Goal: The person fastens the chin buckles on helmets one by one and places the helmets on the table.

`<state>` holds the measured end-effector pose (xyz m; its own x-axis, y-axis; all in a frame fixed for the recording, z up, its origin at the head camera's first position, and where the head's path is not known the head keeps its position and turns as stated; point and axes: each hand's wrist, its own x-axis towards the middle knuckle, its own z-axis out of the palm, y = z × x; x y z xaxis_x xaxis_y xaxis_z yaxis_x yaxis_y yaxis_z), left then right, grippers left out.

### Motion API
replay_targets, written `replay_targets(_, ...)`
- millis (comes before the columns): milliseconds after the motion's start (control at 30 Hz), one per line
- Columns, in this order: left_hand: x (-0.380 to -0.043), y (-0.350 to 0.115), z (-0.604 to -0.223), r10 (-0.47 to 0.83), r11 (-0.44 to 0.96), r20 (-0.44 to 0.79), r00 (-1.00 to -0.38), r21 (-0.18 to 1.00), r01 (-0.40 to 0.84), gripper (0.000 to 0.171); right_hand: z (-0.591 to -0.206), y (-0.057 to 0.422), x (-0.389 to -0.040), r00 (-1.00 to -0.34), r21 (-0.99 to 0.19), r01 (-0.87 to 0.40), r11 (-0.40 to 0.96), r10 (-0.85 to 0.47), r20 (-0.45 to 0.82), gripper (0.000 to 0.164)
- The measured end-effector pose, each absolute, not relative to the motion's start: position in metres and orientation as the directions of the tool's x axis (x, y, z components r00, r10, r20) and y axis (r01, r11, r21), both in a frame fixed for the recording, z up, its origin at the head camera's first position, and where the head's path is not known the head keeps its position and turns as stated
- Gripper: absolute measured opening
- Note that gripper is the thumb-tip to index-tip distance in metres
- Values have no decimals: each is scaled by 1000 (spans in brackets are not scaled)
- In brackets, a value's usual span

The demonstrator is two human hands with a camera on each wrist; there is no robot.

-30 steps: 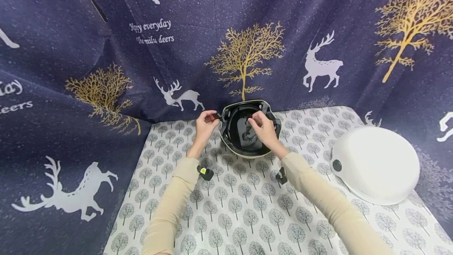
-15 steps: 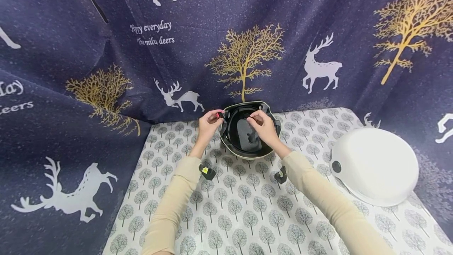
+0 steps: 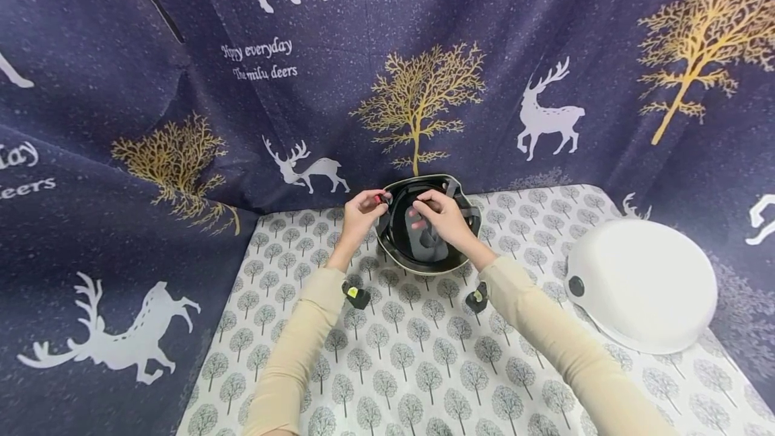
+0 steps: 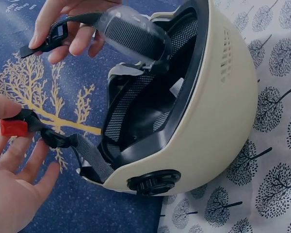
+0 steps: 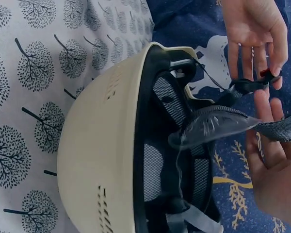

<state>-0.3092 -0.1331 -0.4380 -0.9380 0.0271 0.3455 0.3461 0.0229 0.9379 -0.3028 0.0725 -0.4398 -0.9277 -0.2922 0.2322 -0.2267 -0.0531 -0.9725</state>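
A cream helmet (image 3: 418,269) lies upside down, its black padded inside facing up. My left hand (image 3: 358,215) pinches a black buckle half with a red part (image 4: 13,127), on the left chin strap (image 4: 92,155). In my right hand (image 3: 447,221) is the other, black buckle half (image 4: 53,38), pinched between thumb and finger. Its strap carries a chin pad in clear plastic (image 4: 136,36). The two buckle halves are apart, raised over the helmet's opening. A black adjuster dial (image 4: 154,182) sits on the helmet's side.
To the right a white dome-shaped thing (image 3: 642,281) with a round black part stands on the tree-print cloth (image 3: 412,362). A dark blue deer-print curtain (image 3: 315,113) hangs right behind the helmet. Small black devices (image 3: 358,297) sit by both wrists.
My left hand has moved a little to the right with the red and black buckle half. My right hand has shifted slightly left, so the hands are closer together. The helmet stays in place.
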Motion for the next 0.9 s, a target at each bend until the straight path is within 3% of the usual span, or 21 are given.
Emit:
replay_targets(433,-311,-130,-444,30,126,295,-955,947,297,30,-447,73,-310,-933,-933,-308,184,-252,258,30)
replay_targets(900,-314,-126,-445,64,222,311,-948,922,318,29,-448,73,-314,-932,-961,-250,117,-299,206,36)
